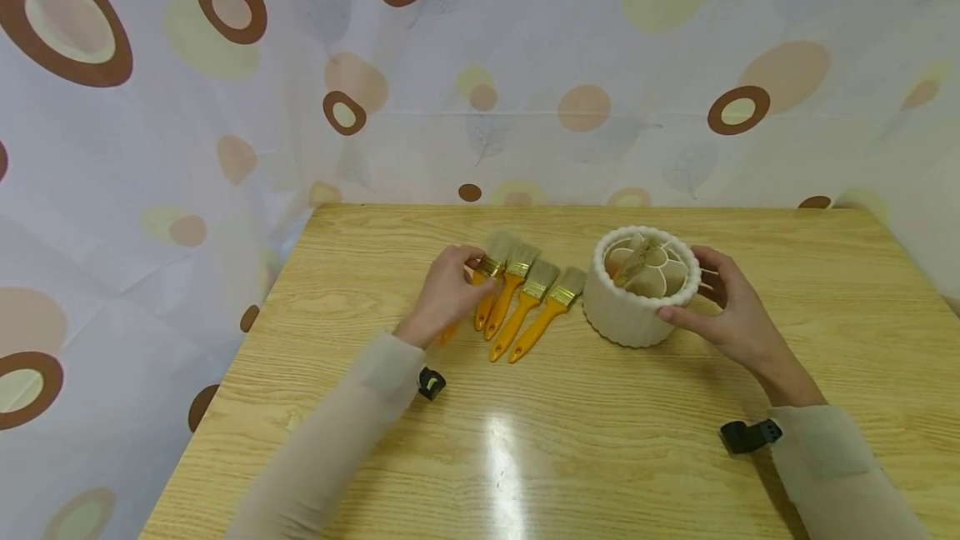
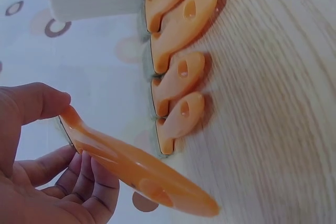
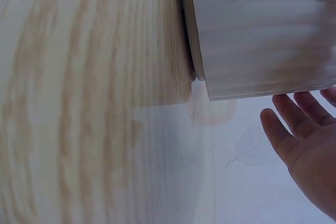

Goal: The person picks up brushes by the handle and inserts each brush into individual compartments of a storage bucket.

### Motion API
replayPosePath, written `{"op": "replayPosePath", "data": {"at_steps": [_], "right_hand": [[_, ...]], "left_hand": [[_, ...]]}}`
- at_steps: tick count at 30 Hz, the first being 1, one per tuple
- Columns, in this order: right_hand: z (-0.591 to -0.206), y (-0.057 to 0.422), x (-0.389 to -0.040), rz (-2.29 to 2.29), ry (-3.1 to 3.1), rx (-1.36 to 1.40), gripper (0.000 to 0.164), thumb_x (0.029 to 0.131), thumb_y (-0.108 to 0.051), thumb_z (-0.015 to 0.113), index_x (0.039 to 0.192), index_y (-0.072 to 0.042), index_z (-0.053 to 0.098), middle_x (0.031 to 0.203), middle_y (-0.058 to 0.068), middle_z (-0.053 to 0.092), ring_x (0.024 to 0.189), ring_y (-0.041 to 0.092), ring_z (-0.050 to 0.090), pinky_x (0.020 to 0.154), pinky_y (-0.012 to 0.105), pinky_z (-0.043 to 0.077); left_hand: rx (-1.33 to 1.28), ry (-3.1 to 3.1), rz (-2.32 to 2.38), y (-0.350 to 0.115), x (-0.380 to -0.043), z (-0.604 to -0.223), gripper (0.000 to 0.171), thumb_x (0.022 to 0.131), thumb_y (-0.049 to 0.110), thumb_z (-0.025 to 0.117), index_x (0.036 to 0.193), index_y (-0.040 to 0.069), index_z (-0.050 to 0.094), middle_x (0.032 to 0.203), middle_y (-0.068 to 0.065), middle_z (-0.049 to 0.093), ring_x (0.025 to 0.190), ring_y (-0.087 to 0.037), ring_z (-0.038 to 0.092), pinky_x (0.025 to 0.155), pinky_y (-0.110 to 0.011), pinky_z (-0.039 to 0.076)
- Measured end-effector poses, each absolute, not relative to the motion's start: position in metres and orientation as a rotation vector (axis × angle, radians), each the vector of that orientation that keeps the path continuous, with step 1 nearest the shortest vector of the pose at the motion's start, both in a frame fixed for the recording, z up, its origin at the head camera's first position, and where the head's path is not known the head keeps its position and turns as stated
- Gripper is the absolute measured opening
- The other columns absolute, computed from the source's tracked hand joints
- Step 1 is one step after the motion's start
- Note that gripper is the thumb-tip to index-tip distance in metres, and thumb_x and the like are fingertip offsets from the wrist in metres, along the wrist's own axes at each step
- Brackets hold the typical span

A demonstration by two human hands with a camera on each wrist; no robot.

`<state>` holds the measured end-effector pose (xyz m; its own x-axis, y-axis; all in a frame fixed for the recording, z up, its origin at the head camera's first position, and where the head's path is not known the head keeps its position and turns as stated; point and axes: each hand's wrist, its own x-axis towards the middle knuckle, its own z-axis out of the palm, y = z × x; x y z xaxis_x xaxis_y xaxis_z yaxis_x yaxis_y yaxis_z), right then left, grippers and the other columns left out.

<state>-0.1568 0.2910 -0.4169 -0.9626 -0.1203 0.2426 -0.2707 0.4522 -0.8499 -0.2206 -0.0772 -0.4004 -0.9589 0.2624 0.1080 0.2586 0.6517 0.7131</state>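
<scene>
Thumb and fingers of my left hand (image 1: 453, 283) pinch a paintbrush (image 2: 128, 156) near its metal band, with the orange handle sloping down in the left wrist view. Beside that hand, several more paintbrushes (image 1: 528, 307) with orange handles lie in a slanted row on the table, bristles pointing away from me. To their right stands a white, round brush holder (image 1: 628, 315) with a scalloped rim and inner compartments. One paintbrush (image 1: 637, 261) is in it, bristles up. My right hand (image 1: 731, 315) holds the holder's right side, thumb at the front rim and fingers spread round the back.
The wood-grain table (image 1: 600, 457) carries everything. Behind it and at its left hangs a white cloth (image 1: 540, 40) with brown and beige oval prints. A small black wrist device (image 1: 431, 383) sits at the left cuff, another (image 1: 750, 436) at the right.
</scene>
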Motion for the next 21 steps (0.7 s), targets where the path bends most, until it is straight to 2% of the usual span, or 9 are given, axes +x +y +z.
{"op": "replayPosePath", "data": {"at_steps": [15,21], "right_hand": [[-0.419,0.29,-0.157,1.524,-2.526,0.338,0.086,0.075,-0.002,0.08,0.144,-0.012,0.03,0.139,0.006,0.035,0.12,0.015,0.04,0.092,0.014,0.034],[-0.42,0.291,-0.159,1.543,-2.51,0.337,0.085,0.073,0.002,0.079,0.142,-0.007,0.029,0.138,0.005,0.034,0.119,0.011,0.04,0.091,0.012,0.033]], "left_hand": [[0.507,2.81,1.354,-0.061,-0.208,-0.399,0.041,0.084,0.018,0.07,0.122,0.006,0.061,0.102,-0.004,0.053,0.077,-0.018,0.049,0.066,-0.028,0.044],[0.509,2.772,1.414,-0.056,-0.202,-0.398,0.044,0.084,0.018,0.07,0.124,0.006,0.059,0.105,-0.004,0.054,0.078,-0.017,0.05,0.067,-0.028,0.045]]}}
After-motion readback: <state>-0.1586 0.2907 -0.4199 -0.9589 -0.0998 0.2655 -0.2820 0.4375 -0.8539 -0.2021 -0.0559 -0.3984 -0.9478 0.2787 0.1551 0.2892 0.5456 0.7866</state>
